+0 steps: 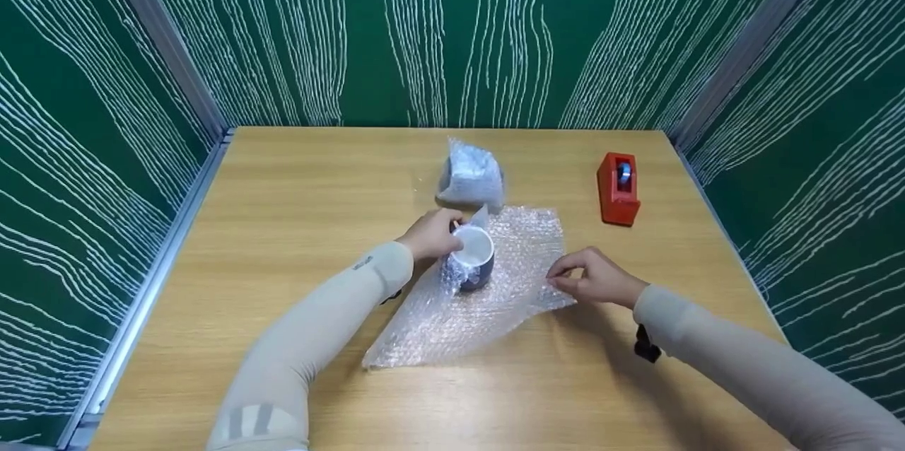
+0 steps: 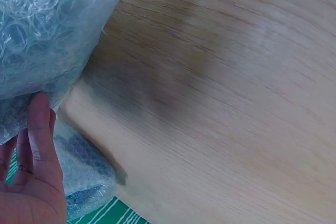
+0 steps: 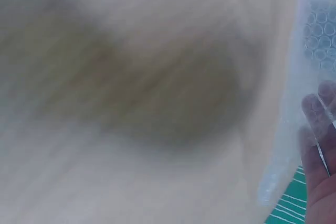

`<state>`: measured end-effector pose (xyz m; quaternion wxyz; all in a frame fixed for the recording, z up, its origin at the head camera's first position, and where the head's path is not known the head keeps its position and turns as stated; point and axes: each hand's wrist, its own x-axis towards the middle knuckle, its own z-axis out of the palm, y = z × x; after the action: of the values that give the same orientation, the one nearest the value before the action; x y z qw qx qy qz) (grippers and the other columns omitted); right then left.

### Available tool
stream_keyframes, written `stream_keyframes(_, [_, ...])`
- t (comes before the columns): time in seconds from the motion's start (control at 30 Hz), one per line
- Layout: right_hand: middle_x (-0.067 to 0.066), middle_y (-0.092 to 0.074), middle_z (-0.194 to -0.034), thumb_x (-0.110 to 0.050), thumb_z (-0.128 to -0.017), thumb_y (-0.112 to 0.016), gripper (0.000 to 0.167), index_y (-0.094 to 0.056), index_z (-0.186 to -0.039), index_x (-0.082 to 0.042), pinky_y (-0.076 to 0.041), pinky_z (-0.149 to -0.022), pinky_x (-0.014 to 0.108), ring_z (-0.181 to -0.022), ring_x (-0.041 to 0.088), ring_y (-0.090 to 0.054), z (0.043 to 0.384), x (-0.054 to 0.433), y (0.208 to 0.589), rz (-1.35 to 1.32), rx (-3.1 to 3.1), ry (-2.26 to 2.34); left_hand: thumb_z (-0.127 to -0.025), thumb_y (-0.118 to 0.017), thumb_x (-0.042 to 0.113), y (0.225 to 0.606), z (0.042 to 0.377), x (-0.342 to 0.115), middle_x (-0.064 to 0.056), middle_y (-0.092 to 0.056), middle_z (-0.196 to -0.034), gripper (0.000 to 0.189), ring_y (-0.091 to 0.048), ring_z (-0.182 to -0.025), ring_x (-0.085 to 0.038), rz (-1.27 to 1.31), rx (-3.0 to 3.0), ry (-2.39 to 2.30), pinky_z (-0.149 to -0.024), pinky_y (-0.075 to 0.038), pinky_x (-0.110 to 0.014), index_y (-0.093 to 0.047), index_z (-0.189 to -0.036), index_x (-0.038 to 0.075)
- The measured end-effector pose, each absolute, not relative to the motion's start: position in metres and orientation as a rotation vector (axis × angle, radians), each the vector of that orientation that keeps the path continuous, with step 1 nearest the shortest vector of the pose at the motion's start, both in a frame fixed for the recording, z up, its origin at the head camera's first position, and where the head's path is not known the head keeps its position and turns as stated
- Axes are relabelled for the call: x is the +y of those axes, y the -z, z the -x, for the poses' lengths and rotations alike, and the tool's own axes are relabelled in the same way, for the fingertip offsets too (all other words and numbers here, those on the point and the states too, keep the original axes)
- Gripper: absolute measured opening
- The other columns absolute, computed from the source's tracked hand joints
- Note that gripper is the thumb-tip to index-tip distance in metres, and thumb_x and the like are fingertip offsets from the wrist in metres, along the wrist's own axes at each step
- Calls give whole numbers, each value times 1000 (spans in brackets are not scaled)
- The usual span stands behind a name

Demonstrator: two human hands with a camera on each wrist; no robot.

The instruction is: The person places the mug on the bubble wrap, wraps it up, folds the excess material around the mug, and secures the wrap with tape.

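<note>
A round cup, white inside and dark outside [image 1: 476, 253], stands upright on a clear bubble-wrap sheet [image 1: 488, 317] laid over the pale wooden surface [image 1: 283, 225], one flap rising against its left side. The left hand [image 1: 433, 233] is clamped on the cup at its rim, flap included; the right hand [image 1: 594, 278] pinches the sheet's right corner. A hard pull on that corner could, I judge, drag or tip the cup; a loosened left grip could let the flap spring back. Behind stands a bubble-wrapped bundle [image 1: 472, 179], contents unreadable; a red tape dispenser [image 1: 616, 200] sits to the right. The left hand hides whether the cup has a handle, and the right wrist view is largely blurred, cutting off most of the sheet.
</note>
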<state>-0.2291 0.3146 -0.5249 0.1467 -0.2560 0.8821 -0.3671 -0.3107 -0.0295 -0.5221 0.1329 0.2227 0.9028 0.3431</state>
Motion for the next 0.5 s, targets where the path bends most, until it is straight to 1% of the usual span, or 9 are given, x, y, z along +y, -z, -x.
stream_keyframes(0.1, [11, -83, -106, -9, -100, -77, 12, -83, -108, -3, -58, -85, 26, -91, 7, -70, 233, 310, 520, 742, 2543, 1133, -87, -74, 5, 525, 312, -30, -11, -72, -101, 21, -60, -87, -23, -663, 2619, -1005, -83, -57, -42, -71, -108, 3])
stream_keyframes(0.2, [14, -82, -104, -6, -100, -76, 10, -83, -106, -3, -58, -86, 25, -91, 6, -69, 236, 304, 516, 774, 2556, 1201, -85, -73, 6, 528, 314, -31, -10, -71, -95, 19, -60, -83, -24, -672, 2609, -1030, -80, -57, -44, -70, -104, 4])
stream_keyframes(0.23, [13, -82, -103, -6, -100, -76, 9, -83, -106, -3, -58, -86, 25, -92, 5, -69, 237, 303, 514, 775, 2563, 1215, -84, -75, 10, 543, 323, -32, -8, -71, -93, 19, -60, -82, -23, -696, 2613, -1049, -79, -57, -43, -70, -103, 6])
stream_keyframes(0.3, [13, -81, -102, -7, -101, -75, 9, -83, -105, -4, -58, -87, 24, -92, 6, -69, 239, 298, 511, 771, 2572, 1240, -83, -75, 10, 545, 325, -32, -7, -71, -92, 20, -62, -83, -24, -701, 2614, -1061, -79, -58, -45, -70, -102, 6])
stream_keyframes(0.4, [12, -81, -103, -8, -102, -74, 9, -82, -105, -5, -58, -89, 24, -94, 7, -69, 242, 291, 505, 751, 2577, 1266, -84, -77, 11, 544, 324, -32, -10, -73, -96, 24, -64, -86, -26, -705, 2620, -1063, -84, -60, -46, -72, -106, 5])
stream_keyframes(0.43, [11, -81, -103, -8, -102, -74, 9, -82, -106, -5, -58, -90, 26, -95, 9, -69, 244, 288, 504, 737, 2579, 1264, -84, -77, 11, 543, 323, -32, -11, -74, -99, 25, -64, -87, -26, -704, 2624, -1061, -86, -60, -46, -73, -108, 4])
stream_keyframes(0.47, [10, -80, -104, -9, -102, -74, 9, -82, -106, -6, -58, -91, 27, -96, 12, -69, 246, 285, 502, 721, 2579, 1261, -85, -76, 8, 529, 314, -31, -14, -75, -102, 27, -64, -90, -27, -679, 2623, -1044, -89, -61, -49, -72, -111, 2])
stream_keyframes(0.5, [9, -80, -104, -10, -103, -74, 9, -82, -106, -7, -57, -92, 28, -97, 13, -69, 247, 283, 500, 706, 2579, 1256, -86, -76, 8, 528, 313, -31, -14, -75, -105, 29, -64, -91, -27, -671, 2622, -1041, -91, -61, -49, -73, -113, 1])
